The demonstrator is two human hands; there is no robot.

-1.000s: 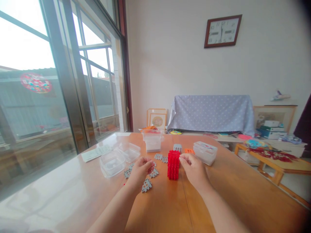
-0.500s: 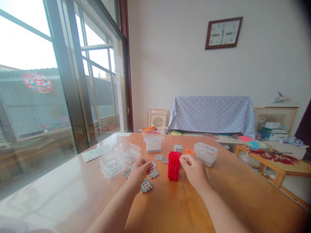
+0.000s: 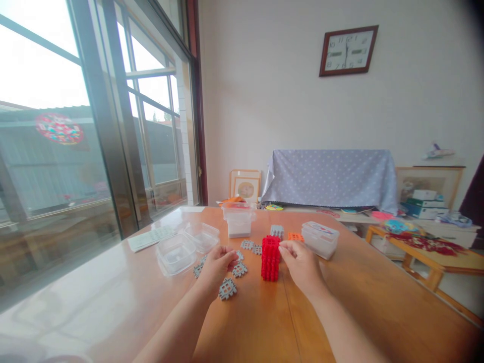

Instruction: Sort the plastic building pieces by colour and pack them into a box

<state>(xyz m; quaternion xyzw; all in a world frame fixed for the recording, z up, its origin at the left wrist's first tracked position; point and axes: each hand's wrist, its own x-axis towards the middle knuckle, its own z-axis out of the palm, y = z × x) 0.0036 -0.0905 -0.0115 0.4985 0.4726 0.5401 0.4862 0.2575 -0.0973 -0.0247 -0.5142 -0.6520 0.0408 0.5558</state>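
A red tower of interlocking plastic building pieces (image 3: 270, 259) stands upright on the table. My right hand (image 3: 300, 259) is at its right side, fingers closed, the tips at the tower's upper edge; whether they grip it I cannot tell. My left hand (image 3: 219, 264) hovers among the grey pieces with its fingers pinched together, and what is between them, if anything, is hidden. Nearest to it are a grey square notched piece (image 3: 227, 289) in front and another grey piece (image 3: 239, 269) to its right. Farther back lie two more, a left grey piece (image 3: 247, 245) and a right grey piece (image 3: 257, 249).
Clear plastic containers, a front one (image 3: 176, 254) and one behind (image 3: 202, 237), sit at the left beside a pale sheet (image 3: 151, 238). A tall clear tub (image 3: 239, 224) stands at the back. Orange pieces (image 3: 295, 236) and a lidded box (image 3: 319, 241) are at the right.
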